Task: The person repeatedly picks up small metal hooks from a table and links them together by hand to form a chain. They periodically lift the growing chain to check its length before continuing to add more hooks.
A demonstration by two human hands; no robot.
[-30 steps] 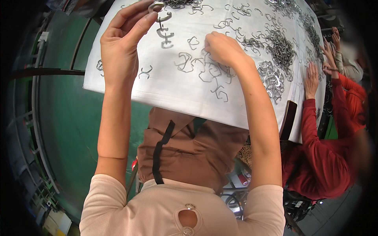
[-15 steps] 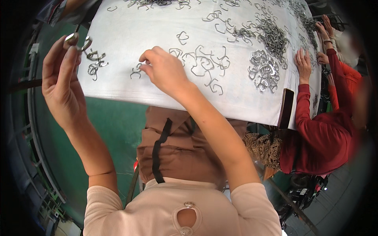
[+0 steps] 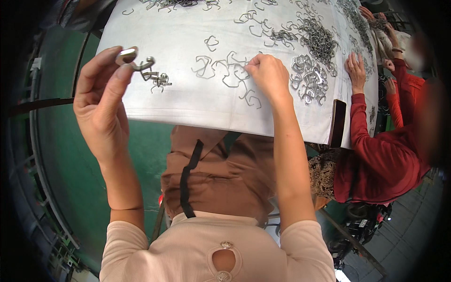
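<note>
My left hand (image 3: 103,103) is raised over the table's left front edge. Thumb and fingers pinch a shiny, rounded metal piece (image 3: 127,55). From it hangs a short chain of bent metal links (image 3: 152,75), stretching right above the white cloth. Farther right, my right hand (image 3: 270,77) is down at the table, thumb and forefinger closed on the edge of a bent metal link in a loose group of open links (image 3: 230,70). The far side of that hand's grip is partly hidden.
A white-covered table (image 3: 178,105) holds a dense heap of links (image 3: 317,42) and a pile of shinier metal pieces (image 3: 308,80). A dark phone-like slab (image 3: 337,123) lies at the front edge. Co-workers sit at the right, one in a red sleeve (image 3: 359,117) with a hand on the table.
My right hand has moved right, from beside a small link piece to the loose group. The left hand has shifted right with its chain, and the small link piece has left its spot.
</note>
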